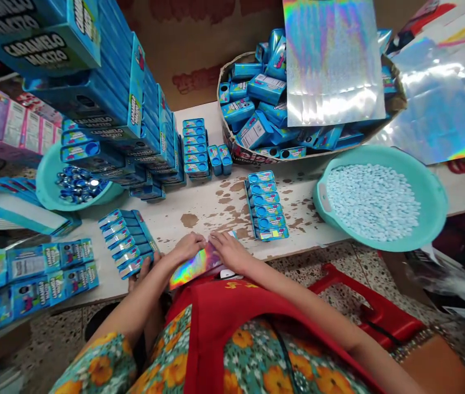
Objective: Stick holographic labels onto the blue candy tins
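Both hands are close together at the table's front edge, over a shiny rainbow foil sheet [193, 268]. My left hand [189, 246] has its fingers curled on the foil's upper edge. Beside it, my right hand [228, 251] presses on the same sheet with bent fingers. To the right lies a row of small blue boxes [265, 205]. Another row of blue boxes [127, 241] stands left of my left hand, with another person's hand [144, 273] touching its near side.
Tall stacks of blue cartons [109, 98] rise at the left, near a teal bowl of wrapped candies [80, 183]. A cardboard box [257, 158] of blue packs stands at the back. A teal bowl [433, 219] of pale blue pieces is at the right, below foil sheets [433, 98].
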{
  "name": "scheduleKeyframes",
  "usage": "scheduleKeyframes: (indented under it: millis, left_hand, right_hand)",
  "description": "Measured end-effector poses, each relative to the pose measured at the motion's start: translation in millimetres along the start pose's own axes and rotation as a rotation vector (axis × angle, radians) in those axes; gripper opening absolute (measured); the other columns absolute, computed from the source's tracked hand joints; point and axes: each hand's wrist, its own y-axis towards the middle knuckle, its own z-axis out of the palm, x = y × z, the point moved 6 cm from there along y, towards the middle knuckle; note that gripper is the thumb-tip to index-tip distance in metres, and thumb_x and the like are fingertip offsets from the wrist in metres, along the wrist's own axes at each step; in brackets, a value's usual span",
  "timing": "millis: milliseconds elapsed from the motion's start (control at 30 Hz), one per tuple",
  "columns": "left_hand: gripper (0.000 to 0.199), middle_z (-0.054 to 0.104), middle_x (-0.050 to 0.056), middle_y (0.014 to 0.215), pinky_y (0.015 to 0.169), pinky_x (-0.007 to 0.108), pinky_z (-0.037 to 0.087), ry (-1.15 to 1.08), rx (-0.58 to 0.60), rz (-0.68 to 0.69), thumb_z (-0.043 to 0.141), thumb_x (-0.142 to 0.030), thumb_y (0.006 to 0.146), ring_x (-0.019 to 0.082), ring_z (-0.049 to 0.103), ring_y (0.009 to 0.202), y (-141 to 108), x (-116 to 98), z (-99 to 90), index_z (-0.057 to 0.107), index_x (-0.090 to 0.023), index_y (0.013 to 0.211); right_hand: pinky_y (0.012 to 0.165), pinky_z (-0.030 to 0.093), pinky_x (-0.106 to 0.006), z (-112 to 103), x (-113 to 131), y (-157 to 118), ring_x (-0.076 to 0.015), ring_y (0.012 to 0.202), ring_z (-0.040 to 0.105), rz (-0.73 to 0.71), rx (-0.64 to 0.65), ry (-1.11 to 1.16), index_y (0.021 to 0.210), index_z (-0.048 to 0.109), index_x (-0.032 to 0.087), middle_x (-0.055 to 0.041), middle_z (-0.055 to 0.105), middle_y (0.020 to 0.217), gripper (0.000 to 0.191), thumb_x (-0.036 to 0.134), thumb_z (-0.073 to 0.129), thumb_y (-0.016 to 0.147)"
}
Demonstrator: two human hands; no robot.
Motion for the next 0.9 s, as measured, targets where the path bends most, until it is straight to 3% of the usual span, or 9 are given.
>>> scheduleKeyframes:
  millis: [100, 200, 333, 400, 500, 567, 733, 800, 900]
  left_hand:
    - [0.026, 0.047, -0.001, 0.055, 0.054, 0.025, 0.027, -0.049, 0.017, -0.02, 0.044, -0.034, 0.073, 0.013, 0.039, 0.057, 5.5, 5.7, 0.4, 0.058, -0.014, 0.064]
    - [0.027, 0.045, -0.002, 0.053, 0.052, 0.024, 0.026, -0.066, 0.037, -0.004, 0.045, -0.035, 0.074, 0.012, 0.037, 0.056, 9.8, 6.4, -0.1, 0.059, -0.014, 0.065]
    - [0.027, 0.055, 0.001, 0.061, 0.057, 0.024, 0.032, 0.036, 0.04, -0.001, 0.045, -0.034, 0.077, 0.014, 0.046, 0.061, 10.7, 2.7, -2.2, 0.063, -0.014, 0.07]
    - [0.026, 0.063, 0.005, 0.075, 0.066, 0.027, 0.038, 0.062, -0.041, -0.008, 0.046, -0.032, 0.079, 0.018, 0.054, 0.072, 7.9, -4.2, -8.5, 0.065, -0.015, 0.081]
    - [0.036, 0.063, 0.009, 0.11, 0.085, 0.029, 0.04, -0.124, -0.166, 0.172, 0.044, -0.035, 0.084, 0.022, 0.055, 0.1, -1.2, -36.1, -19.4, 0.06, -0.018, 0.11]
    - [0.038, 0.061, 0.007, 0.115, 0.088, 0.028, 0.039, -0.289, -0.098, 0.322, 0.044, -0.039, 0.085, 0.02, 0.054, 0.103, -7.3, -64.6, -18.5, 0.058, -0.018, 0.114]
    - [0.033, 0.062, 0.001, 0.067, 0.062, 0.023, 0.041, -0.359, 0.179, 0.32, 0.042, -0.039, 0.087, 0.012, 0.054, 0.062, -4.8, -113.0, 0.3, 0.059, -0.014, 0.073]
    - [0.033, 0.059, 0.0, 0.063, 0.057, 0.022, 0.04, -0.383, 0.217, 0.323, 0.039, -0.039, 0.088, 0.01, 0.052, 0.056, 2.9, -126.2, 4.5, 0.055, -0.015, 0.073]
    - [0.022, 0.056, -0.003, 0.062, 0.054, 0.022, 0.041, -0.42, 0.221, 0.376, 0.038, -0.036, 0.088, 0.01, 0.053, 0.052, 20.1, -145.4, 7.7, 0.05, -0.017, 0.092]
  right_hand:
    - [0.095, 0.041, -0.041, 3.6, -3.7, -4.9, -0.0248, 0.119, 0.042, -0.053, 0.058, -0.016, 0.13, 0.045, 0.02, -0.0097, 0.044, 0.137, 0.04, 0.021, 0.047, 0.09]
    - [0.092, 0.041, -0.039, -0.1, -6.8, -2.2, -0.0249, 0.117, 0.044, -0.058, 0.017, -0.007, 0.116, 0.055, 0.021, -0.0092, 0.046, 0.135, 0.03, 0.019, 0.053, 0.086]
    - [0.079, 0.042, -0.03, -16.9, -10.9, 3.5, -0.0193, 0.093, 0.056, 0.051, -0.124, 0.151, 0.087, 0.061, 0.018, -0.0071, 0.064, 0.097, 0.006, 0.02, 0.061, 0.081]
    - [0.069, 0.041, -0.025, -29.7, -15.7, 1.4, -0.0151, 0.077, 0.056, 0.15, -0.196, 0.282, 0.081, 0.059, 0.019, -0.0023, 0.063, 0.08, 0.002, 0.019, 0.061, 0.081]
    - [0.063, 0.039, -0.023, -52.8, -24.3, -9.7, -0.0122, 0.067, 0.055, 0.279, -0.307, 0.461, 0.078, 0.057, 0.019, 0.0015, 0.061, 0.072, 0.005, 0.019, 0.061, 0.08]
    - [0.062, 0.039, -0.022, -66.6, -28.9, -20.5, -0.0118, 0.065, 0.054, 0.339, -0.365, 0.556, 0.076, 0.056, 0.019, 0.0024, 0.06, 0.069, 0.006, 0.021, 0.061, 0.08]
    - [0.063, 0.043, -0.024, -85.9, -40.5, -54.9, -0.0132, 0.067, 0.056, 0.474, -0.544, 0.668, 0.077, 0.059, 0.02, 0.0013, 0.061, 0.072, 0.008, 0.026, 0.056, 0.083]
    - [0.071, 0.045, -0.027, -91.1, -49.8, -71.4, -0.0159, 0.082, 0.057, 0.535, -0.669, 0.62, 0.08, 0.063, 0.021, -0.0024, 0.062, 0.086, 0.009, 0.027, 0.056, 0.083]
    - [0.085, 0.043, -0.034, -97.7, -70.6, -93.3, -0.0207, 0.102, 0.053, 0.644, -0.835, 0.487, 0.08, 0.067, 0.022, -0.0071, 0.056, 0.103, 0.01, 0.029, 0.06, 0.08]
